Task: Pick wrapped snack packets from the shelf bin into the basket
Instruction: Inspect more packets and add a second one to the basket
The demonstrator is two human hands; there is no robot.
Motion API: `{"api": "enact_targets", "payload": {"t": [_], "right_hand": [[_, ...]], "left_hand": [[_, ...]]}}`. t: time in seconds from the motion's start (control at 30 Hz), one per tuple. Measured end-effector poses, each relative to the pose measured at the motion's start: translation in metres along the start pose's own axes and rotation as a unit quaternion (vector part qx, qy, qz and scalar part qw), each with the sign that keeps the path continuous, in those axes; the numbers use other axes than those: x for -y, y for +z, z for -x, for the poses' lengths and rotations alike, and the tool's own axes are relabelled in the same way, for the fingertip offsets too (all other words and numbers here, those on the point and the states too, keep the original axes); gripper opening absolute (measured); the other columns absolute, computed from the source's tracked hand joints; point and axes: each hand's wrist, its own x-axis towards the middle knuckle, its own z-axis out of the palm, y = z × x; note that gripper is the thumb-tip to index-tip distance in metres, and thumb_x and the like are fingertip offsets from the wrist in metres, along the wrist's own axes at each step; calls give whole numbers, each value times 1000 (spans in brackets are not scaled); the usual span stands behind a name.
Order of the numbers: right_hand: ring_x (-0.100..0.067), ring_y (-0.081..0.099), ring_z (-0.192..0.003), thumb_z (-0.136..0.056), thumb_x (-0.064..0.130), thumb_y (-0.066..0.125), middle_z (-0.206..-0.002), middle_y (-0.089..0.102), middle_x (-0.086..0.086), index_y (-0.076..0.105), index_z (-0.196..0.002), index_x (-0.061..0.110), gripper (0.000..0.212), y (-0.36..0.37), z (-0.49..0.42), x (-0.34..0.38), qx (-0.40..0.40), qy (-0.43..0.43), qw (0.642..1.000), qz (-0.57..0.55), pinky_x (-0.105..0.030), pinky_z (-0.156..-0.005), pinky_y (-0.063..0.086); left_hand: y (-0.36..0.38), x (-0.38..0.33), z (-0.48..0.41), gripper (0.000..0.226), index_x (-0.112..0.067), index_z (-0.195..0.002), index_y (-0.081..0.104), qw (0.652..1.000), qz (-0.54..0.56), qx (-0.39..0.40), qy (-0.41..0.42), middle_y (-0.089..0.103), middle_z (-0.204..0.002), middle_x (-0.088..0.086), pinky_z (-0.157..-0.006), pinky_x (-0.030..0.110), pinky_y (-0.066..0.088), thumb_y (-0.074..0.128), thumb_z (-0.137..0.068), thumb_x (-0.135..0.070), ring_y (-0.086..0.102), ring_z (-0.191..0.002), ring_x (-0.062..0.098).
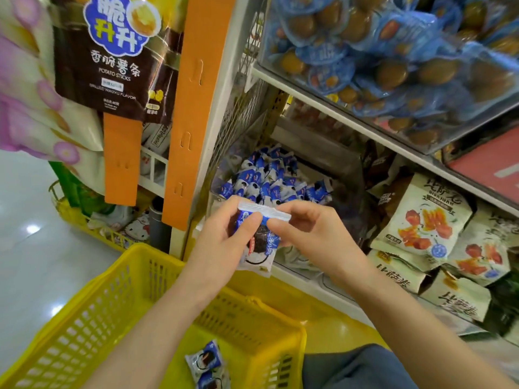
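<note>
Nearest me: basket point(92, 313), yellow, with two packets point(206, 360) lying at its bottom. Above its far rim: one packet point(258, 245), held by both hands, clear of bin and basket alike. Left hand point(222, 237) gripped its body, fingers curled behind and thumb across the front. Right hand point(311, 234) pinched the top seal between thumb and fingertip, its other fingers loosely bent. The packet hung with its long axis near upright, seal uppermost. I judged that the basket lay below and toward me, the left hand being nearer to it. Beyond: bin point(216, 196), holding a heap point(269, 178) of like packets just behind the hands.
</note>
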Motion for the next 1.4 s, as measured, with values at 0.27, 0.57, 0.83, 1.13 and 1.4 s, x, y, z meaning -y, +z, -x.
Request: {"api": "enact_targets", "payload": {"t": [0.27, 0.57, 0.83, 1.13, 1.4], "right_hand": [[-9, 65, -64, -84, 12, 66, -72, 69, -2, 66, -75, 22, 13, 7, -5, -5, -121, -13, 992, -42, -16, -54, 51], [-14, 68, -85, -82, 18, 63, -92, 69, -4, 61, -101, 16, 20, 2, -7, -19, -50, 3, 989, -138, -26, -74, 56], [-4, 67, -84, -75, 12, 65, -88, 71, 9, 64, -85, 16, 11, -5, -4, -27, -113, -91, 981, -126, -13, -71, 50], [-3, 65, -84, -78, 29, 58, -91, 68, 12, 64, -91, 23, 15, -13, -10, -21, -63, -108, 991, -55, -16, -71, 52], [-17, 59, -103, -97, 30, 44, -112, 61, -1, 51, -126, 13, 35, -50, -105, -53, -217, 78, 954, 194, -10, -78, 41]], "left_hand": [[2, 0, -3, 32, -20, -105, 61, 988, 70, 20, -137, 70, -101, 2, -85, 36, 51, 60, -79, -39, 66, -96, 18], [-8, -5, -12, 10, -19, -93, 63, 990, 2, -138, 36, 69, -90, -6, -65, 9, 47, 62, -84, -14, 64, -84, -2], [-5, -6, -1, 33, -15, -111, 57, 910, -341, -44, 233, 61, -100, -7, -72, 5, 43, 58, -81, -26, 48, -94, -3], [3, 2, -2, 25, -38, -105, 48, 960, -254, -35, 114, 53, -98, -23, -69, 2, 41, 59, -84, -31, 51, -93, -11], [-1, 5, -23, 18, -35, -90, 48, 990, -87, -105, 27, 60, -90, -18, -60, 2, 43, 63, -83, -27, 57, -82, -14]]}}
